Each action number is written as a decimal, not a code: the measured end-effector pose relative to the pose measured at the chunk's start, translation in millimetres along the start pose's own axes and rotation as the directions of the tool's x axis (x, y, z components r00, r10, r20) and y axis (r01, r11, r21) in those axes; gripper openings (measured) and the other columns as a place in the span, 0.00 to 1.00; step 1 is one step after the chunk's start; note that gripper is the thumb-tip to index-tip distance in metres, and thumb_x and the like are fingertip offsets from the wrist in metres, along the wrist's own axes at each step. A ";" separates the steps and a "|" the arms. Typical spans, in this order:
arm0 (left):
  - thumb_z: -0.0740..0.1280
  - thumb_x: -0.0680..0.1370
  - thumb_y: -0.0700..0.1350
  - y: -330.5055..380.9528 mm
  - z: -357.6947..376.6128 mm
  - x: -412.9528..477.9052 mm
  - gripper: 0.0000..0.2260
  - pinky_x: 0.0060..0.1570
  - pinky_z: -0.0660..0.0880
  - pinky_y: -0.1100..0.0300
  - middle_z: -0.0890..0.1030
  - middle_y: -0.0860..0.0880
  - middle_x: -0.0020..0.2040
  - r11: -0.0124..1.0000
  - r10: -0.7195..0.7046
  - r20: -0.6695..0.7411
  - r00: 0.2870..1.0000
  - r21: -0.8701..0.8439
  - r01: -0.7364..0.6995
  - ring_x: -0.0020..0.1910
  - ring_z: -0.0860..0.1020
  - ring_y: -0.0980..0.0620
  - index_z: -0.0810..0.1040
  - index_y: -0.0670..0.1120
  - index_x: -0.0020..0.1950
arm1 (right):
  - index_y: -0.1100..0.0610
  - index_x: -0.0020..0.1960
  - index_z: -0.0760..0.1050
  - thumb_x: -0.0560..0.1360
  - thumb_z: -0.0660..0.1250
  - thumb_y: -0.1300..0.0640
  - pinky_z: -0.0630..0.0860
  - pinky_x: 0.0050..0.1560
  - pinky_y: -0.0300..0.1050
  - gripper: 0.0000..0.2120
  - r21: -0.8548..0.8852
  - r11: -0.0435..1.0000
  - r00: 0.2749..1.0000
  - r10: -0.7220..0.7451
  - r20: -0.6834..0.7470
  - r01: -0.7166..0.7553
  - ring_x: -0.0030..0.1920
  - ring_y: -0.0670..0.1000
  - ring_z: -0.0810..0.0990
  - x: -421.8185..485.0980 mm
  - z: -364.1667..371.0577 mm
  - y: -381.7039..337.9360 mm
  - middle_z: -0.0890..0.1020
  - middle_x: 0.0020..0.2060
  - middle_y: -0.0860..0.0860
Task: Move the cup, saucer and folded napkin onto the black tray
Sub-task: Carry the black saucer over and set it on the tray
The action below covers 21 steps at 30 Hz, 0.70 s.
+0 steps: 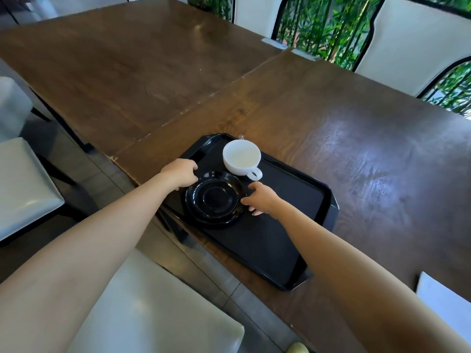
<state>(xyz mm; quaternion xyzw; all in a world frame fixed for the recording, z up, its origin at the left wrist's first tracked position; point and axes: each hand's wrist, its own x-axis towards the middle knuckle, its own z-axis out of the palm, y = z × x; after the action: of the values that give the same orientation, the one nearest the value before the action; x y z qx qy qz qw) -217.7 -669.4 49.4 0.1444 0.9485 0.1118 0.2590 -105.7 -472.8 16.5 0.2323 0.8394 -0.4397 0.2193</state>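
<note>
A black tray (288, 222) lies on the near edge of the dark wooden table. On its far end stands a white cup (241, 156), empty, handle toward me. A glossy black saucer (215, 197) rests on the tray just in front of the cup. My left hand (181, 174) grips the saucer's left rim. My right hand (262, 198) holds its right rim, fingers curled under the edge. A white folded napkin (444, 299) lies on the table at the lower right, apart from the tray.
The dark wooden table (356, 138) is made of two tops joined along a seam. White cushioned chairs (153, 309) stand below and to the left. White chair backs (407, 39) and green bamboo fill the far side.
</note>
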 end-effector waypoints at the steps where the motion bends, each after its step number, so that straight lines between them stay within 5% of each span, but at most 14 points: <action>1: 0.61 0.79 0.45 7.0 -6.3 -0.5 0.20 0.35 0.74 0.57 0.73 0.46 0.67 0.998 0.022 -0.028 0.999 0.068 -0.020 0.40 0.78 0.49 0.67 0.48 0.71 | 0.59 0.71 0.60 0.75 0.67 0.58 0.81 0.46 0.47 0.29 -0.043 0.999 1.000 -0.002 0.014 0.003 0.45 0.54 0.80 -4.1 -6.5 0.4 0.79 0.49 0.59; 5: 0.60 0.79 0.48 41.5 -29.0 -7.8 0.19 0.46 0.72 0.56 0.71 0.47 0.68 0.957 0.124 0.002 0.992 0.263 -0.120 0.60 0.74 0.46 0.68 0.50 0.70 | 0.58 0.72 0.61 0.75 0.65 0.50 0.76 0.55 0.49 0.29 -0.262 0.965 0.999 -0.005 0.041 0.015 0.58 0.58 0.77 -25.1 -38.9 5.4 0.75 0.62 0.58; 7: 0.61 0.78 0.51 59.8 -35.8 -13.2 0.16 0.48 0.75 0.55 0.75 0.47 0.63 0.911 0.182 0.102 0.978 0.357 -0.207 0.54 0.75 0.47 0.72 0.51 0.65 | 0.58 0.72 0.62 0.76 0.65 0.48 0.70 0.61 0.49 0.29 -0.349 0.937 1.000 -0.019 0.016 0.023 0.66 0.57 0.71 -36.5 -55.8 10.1 0.70 0.68 0.56; 10: 0.61 0.77 0.54 87.5 -38.0 -24.1 0.15 0.31 0.72 0.60 0.80 0.47 0.52 0.857 0.221 0.225 0.949 0.419 -0.299 0.37 0.76 0.52 0.75 0.50 0.61 | 0.59 0.72 0.63 0.76 0.65 0.47 0.65 0.67 0.49 0.29 -0.395 0.918 1.000 -0.025 -0.019 0.016 0.69 0.56 0.67 -56.1 -78.2 21.0 0.67 0.71 0.54; 14: 0.60 0.75 0.57 130.0 -36.1 -40.3 0.20 0.37 0.74 0.61 0.78 0.50 0.47 0.856 0.265 0.325 0.908 0.354 -0.376 0.42 0.76 0.51 0.70 0.55 0.66 | 0.58 0.72 0.63 0.77 0.62 0.45 0.63 0.68 0.48 0.28 -0.447 0.895 1.000 -0.007 -0.013 0.000 0.71 0.55 0.66 -88.1 -107.2 43.2 0.67 0.72 0.53; 18: 0.64 0.76 0.55 187.2 -27.6 -59.7 0.22 0.45 0.77 0.59 0.78 0.51 0.59 0.806 0.402 0.375 0.835 0.288 -0.517 0.46 0.77 0.53 0.68 0.52 0.69 | 0.56 0.71 0.65 0.77 0.60 0.43 0.64 0.69 0.51 0.27 -0.479 0.877 1.000 0.026 0.001 -0.022 0.71 0.54 0.66 -125.2 -139.3 73.6 0.67 0.72 0.51; 21: 0.66 0.76 0.52 237.2 -8.5 -79.8 0.23 0.42 0.78 0.60 0.77 0.52 0.60 0.781 0.464 0.409 0.786 0.229 -0.581 0.45 0.77 0.57 0.67 0.51 0.70 | 0.53 0.70 0.66 0.75 0.61 0.41 0.71 0.65 0.55 0.27 -0.420 0.903 0.996 0.088 -0.014 -0.085 0.69 0.55 0.68 -158.6 -165.0 106.9 0.66 0.72 0.49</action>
<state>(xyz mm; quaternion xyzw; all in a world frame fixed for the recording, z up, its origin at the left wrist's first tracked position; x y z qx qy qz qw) -105.1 -475.7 161.3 0.4646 0.8164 -0.0123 0.3428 55.8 -311.4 124.6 0.2155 0.9026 -0.2390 0.2858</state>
